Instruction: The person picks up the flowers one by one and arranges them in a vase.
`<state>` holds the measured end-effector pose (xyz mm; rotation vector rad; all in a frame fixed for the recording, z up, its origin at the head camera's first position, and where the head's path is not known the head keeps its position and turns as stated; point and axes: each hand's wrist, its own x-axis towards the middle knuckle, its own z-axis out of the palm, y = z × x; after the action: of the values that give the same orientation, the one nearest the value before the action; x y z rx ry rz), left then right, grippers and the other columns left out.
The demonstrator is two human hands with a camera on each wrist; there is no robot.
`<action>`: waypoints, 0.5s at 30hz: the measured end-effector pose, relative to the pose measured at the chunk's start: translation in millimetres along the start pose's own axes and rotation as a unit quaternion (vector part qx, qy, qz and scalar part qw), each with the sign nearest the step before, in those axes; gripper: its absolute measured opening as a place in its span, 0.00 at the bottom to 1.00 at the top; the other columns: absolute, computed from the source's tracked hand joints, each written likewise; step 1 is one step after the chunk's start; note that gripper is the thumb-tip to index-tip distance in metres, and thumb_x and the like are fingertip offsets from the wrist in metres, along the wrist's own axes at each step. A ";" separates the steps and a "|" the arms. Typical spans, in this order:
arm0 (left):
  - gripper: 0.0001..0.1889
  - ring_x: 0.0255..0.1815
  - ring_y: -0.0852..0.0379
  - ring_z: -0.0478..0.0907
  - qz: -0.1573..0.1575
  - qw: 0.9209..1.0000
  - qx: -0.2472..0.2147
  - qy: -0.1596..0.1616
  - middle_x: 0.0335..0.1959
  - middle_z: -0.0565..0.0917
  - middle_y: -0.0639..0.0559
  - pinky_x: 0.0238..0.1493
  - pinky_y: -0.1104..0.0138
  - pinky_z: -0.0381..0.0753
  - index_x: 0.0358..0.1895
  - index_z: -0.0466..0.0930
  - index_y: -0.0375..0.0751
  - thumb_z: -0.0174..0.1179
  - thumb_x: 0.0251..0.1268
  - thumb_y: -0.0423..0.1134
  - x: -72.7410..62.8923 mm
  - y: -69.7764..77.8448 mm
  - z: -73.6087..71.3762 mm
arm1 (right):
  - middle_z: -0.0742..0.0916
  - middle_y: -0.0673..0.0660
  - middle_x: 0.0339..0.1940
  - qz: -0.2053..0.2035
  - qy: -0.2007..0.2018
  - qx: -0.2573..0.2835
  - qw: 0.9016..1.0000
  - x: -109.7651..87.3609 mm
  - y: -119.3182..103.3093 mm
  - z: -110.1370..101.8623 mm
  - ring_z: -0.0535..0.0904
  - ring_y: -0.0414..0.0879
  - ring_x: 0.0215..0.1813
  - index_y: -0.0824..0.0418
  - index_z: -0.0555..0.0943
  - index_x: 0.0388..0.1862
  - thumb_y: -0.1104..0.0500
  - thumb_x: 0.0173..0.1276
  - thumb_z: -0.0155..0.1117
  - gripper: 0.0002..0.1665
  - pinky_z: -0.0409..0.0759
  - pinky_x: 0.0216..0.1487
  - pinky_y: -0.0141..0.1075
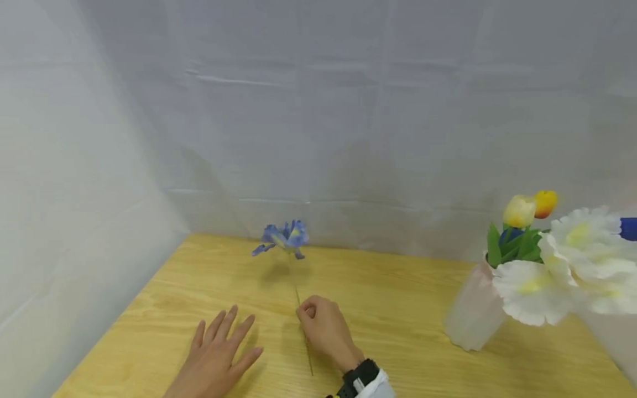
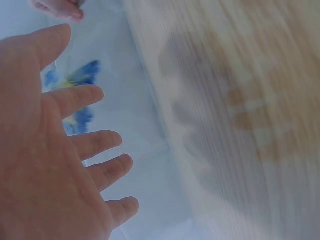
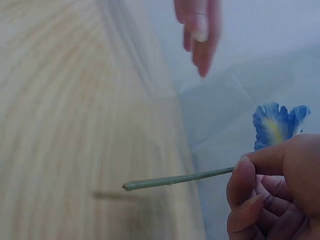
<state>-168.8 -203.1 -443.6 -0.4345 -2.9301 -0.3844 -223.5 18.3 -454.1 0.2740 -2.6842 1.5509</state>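
Note:
My right hand [image 1: 325, 329] pinches the thin green stem [image 3: 175, 180] of a blue artificial iris [image 1: 286, 236] between thumb and forefinger. Its ruffled petals with yellow centres point toward the back of the table, and the cut stem end juts out below the hand. To the left, my left hand [image 1: 214, 354] hovers over the wood with its fingers spread, holding nothing. In the left wrist view that palm [image 2: 60, 165] partly covers the blue petals [image 2: 87, 74].
A pale pinkish-white vase [image 1: 475, 309] at the right holds a cream tulip [image 1: 520, 211], a yellow-orange tulip [image 1: 546, 203] and large white flowers [image 1: 534, 287] leaning out to the right. White sheeting [image 1: 318, 121] hangs behind and left of the wooden table [image 1: 398, 287].

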 end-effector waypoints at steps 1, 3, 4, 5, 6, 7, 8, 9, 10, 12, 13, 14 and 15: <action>0.33 0.68 0.33 0.57 0.004 1.000 -0.004 -0.003 0.69 0.63 0.35 0.63 0.34 0.47 0.67 0.71 0.46 0.51 0.67 0.63 1.5 1.4 0.6 | 0.81 0.48 0.22 -0.001 0.006 -0.006 1.000 -0.2 0.4 -5.4 0.75 0.38 0.15 0.59 0.82 0.37 0.57 0.70 0.60 0.08 0.71 0.15 0.31; 0.33 0.69 0.32 0.56 0.009 1.000 -0.010 -0.012 0.69 0.62 0.34 0.64 0.33 0.46 0.67 0.71 0.46 0.50 0.67 0.63 4.5 4.4 1.5 | 0.80 0.47 0.24 -0.006 0.024 -0.025 0.999 -0.7 1.2 -16.3 0.74 0.38 0.17 0.58 0.81 0.38 0.55 0.71 0.60 0.08 0.72 0.17 0.31; 0.33 0.69 0.32 0.56 0.011 1.000 -0.012 -0.016 0.69 0.62 0.34 0.64 0.33 0.46 0.67 0.70 0.45 0.50 0.67 0.64 5.8 5.9 1.9 | 0.80 0.46 0.24 -0.011 0.035 -0.038 0.999 -1.1 1.7 -21.5 0.73 0.37 0.18 0.58 0.81 0.38 0.54 0.71 0.60 0.08 0.71 0.17 0.31; 0.33 0.69 0.32 0.55 0.015 1.000 -0.014 -0.019 0.70 0.62 0.34 0.64 0.33 0.45 0.67 0.70 0.45 0.50 0.67 0.64 7.2 7.5 2.5 | 0.80 0.45 0.25 -0.015 0.048 -0.052 0.997 -1.8 1.7 -26.9 0.73 0.37 0.19 0.57 0.82 0.38 0.54 0.71 0.60 0.08 0.71 0.18 0.30; 0.33 0.69 0.32 0.55 0.019 0.999 -0.015 -0.021 0.70 0.62 0.35 0.64 0.33 0.45 0.67 0.70 0.45 0.50 0.67 0.64 8.6 9.0 3.0 | 0.79 0.44 0.25 -0.021 0.062 -0.063 0.996 -2.9 1.7 -32.4 0.72 0.37 0.19 0.56 0.82 0.38 0.53 0.71 0.60 0.08 0.71 0.17 0.30; 0.33 0.69 0.33 0.55 0.024 0.999 -0.015 -0.022 0.70 0.62 0.35 0.64 0.33 0.45 0.67 0.70 0.45 0.50 0.67 0.64 10.2 10.5 3.7 | 0.79 0.44 0.25 -0.026 0.079 -0.075 0.994 -4.0 1.4 -37.8 0.71 0.36 0.19 0.56 0.82 0.38 0.53 0.71 0.60 0.08 0.70 0.17 0.30; 0.33 0.69 0.33 0.56 0.030 0.999 -0.016 -0.022 0.70 0.62 0.35 0.64 0.33 0.45 0.67 0.71 0.45 0.50 0.67 0.64 11.8 12.0 4.3 | 0.79 0.43 0.25 -0.032 0.097 -0.090 0.991 -5.0 1.1 -43.5 0.70 0.36 0.19 0.55 0.82 0.38 0.53 0.70 0.61 0.08 0.69 0.17 0.29; 0.33 0.69 0.33 0.56 0.037 0.999 -0.016 -0.021 0.70 0.62 0.35 0.64 0.33 0.46 0.67 0.71 0.45 0.50 0.67 0.64 13.4 13.5 4.9 | 0.79 0.43 0.24 -0.037 0.114 -0.098 0.988 -6.8 0.3 -49.2 0.70 0.35 0.18 0.55 0.83 0.38 0.53 0.70 0.61 0.08 0.69 0.16 0.29; 0.33 0.69 0.34 0.56 0.044 0.999 -0.018 -0.020 0.70 0.62 0.35 0.64 0.33 0.46 0.67 0.71 0.45 0.50 0.67 0.64 14.9 14.8 5.6 | 0.80 0.43 0.24 -0.042 0.129 -0.106 0.985 -8.8 -0.8 -55.3 0.69 0.35 0.17 0.55 0.83 0.38 0.53 0.70 0.61 0.08 0.68 0.15 0.29; 0.33 0.69 0.34 0.56 0.059 0.998 -0.021 -0.017 0.70 0.62 0.35 0.64 0.34 0.47 0.67 0.71 0.45 0.50 0.67 0.63 17.6 17.4 7.0 | 0.80 0.43 0.24 -0.056 0.161 -0.121 0.978 -13.9 -3.4 -67.6 0.69 0.34 0.17 0.56 0.83 0.38 0.53 0.69 0.62 0.08 0.68 0.15 0.29; 0.33 0.69 0.34 0.56 0.065 0.997 -0.024 -0.016 0.70 0.62 0.35 0.64 0.34 0.47 0.67 0.71 0.45 0.50 0.68 0.63 18.8 18.7 7.7 | 0.81 0.43 0.24 -0.063 0.175 -0.130 0.974 -16.9 -5.3 -74.2 0.69 0.33 0.17 0.55 0.83 0.38 0.53 0.69 0.63 0.08 0.68 0.15 0.28; 0.32 0.69 0.34 0.56 0.070 0.997 -0.025 -0.016 0.70 0.62 0.35 0.64 0.34 0.47 0.67 0.71 0.44 0.50 0.68 0.63 19.4 19.8 8.4 | 0.81 0.43 0.25 -0.070 0.186 -0.135 0.971 -20.3 -8.0 -81.0 0.69 0.33 0.18 0.56 0.83 0.38 0.53 0.69 0.63 0.07 0.68 0.15 0.28; 0.32 0.69 0.34 0.56 0.075 0.997 -0.025 -0.016 0.70 0.62 0.35 0.64 0.34 0.47 0.66 0.71 0.44 0.50 0.68 0.62 19.8 20.8 9.2 | 0.81 0.44 0.25 -0.077 0.198 -0.138 0.967 -24.0 -11.4 -88.4 0.70 0.33 0.18 0.56 0.84 0.38 0.54 0.68 0.64 0.07 0.68 0.15 0.28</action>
<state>-182.3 -176.1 -443.9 -0.6688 -2.8997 -0.4348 -203.5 92.3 -402.6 0.1392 -2.4519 1.0403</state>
